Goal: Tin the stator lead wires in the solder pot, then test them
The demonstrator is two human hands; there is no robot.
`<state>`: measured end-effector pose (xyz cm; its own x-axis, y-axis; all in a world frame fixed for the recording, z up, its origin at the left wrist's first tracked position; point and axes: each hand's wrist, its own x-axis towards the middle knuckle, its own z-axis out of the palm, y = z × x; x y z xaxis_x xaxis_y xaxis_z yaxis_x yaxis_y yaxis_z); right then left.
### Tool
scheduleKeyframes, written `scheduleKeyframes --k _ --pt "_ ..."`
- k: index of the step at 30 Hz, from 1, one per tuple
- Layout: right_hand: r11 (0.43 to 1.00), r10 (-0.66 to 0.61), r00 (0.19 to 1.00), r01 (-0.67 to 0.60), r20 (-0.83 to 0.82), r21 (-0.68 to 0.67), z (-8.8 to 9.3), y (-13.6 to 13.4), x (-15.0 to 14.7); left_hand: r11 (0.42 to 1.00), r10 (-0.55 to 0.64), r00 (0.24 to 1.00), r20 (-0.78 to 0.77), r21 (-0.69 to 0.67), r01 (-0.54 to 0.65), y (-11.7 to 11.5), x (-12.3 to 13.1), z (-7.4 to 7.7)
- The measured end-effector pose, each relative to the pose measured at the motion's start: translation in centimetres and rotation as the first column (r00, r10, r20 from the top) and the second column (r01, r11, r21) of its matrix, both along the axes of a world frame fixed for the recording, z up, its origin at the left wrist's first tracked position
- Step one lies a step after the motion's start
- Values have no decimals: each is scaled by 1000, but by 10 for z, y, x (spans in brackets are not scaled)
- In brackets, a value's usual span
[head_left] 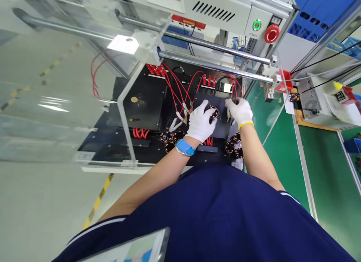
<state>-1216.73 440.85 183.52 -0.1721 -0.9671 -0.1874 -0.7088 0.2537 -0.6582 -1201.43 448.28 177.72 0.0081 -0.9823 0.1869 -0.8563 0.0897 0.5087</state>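
My left hand (200,123), in a white glove with a blue wrist strap below it, holds a round coil with copper windings (213,112) over the dark plate (221,130). My right hand (240,111), gloved in white with a yellow cuff, is closed around a grey clip (228,114) at the plate's right side. Red wires (194,84) run from red connectors (209,81) down to the clips. More clips (177,121) lie just left of my left hand. Several similar coils sit in a group (170,138) at the left and another group (234,146) below my right hand.
Two metal rods (214,62) cross above the black work surface (104,141). A clear cover edge (124,115) stands at the left. A red stop button (272,34) and a lit green power button (257,25) are on the housing above. A red bin (285,80) is at the right.
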Motion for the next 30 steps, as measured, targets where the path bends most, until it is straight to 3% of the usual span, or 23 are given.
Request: scheduleKeyframes --k 3,5,16,30 --pt "993 16 969 -44 248 108 12 0 10 988 -80 991 -105 -142 65 1 1 -7" --pt "994 -1 959 -29 283 101 15 1 16 979 -146 979 -143 -166 122 -2 4 -9" --pt "995 100 988 -97 117 -36 -2 -7 25 966 -247 948 -200 -121 227 -15 14 -2" --pt "972 221 974 -224 -37 -68 10 -10 35 980 -195 962 -189 -2 199 -23 8 4"
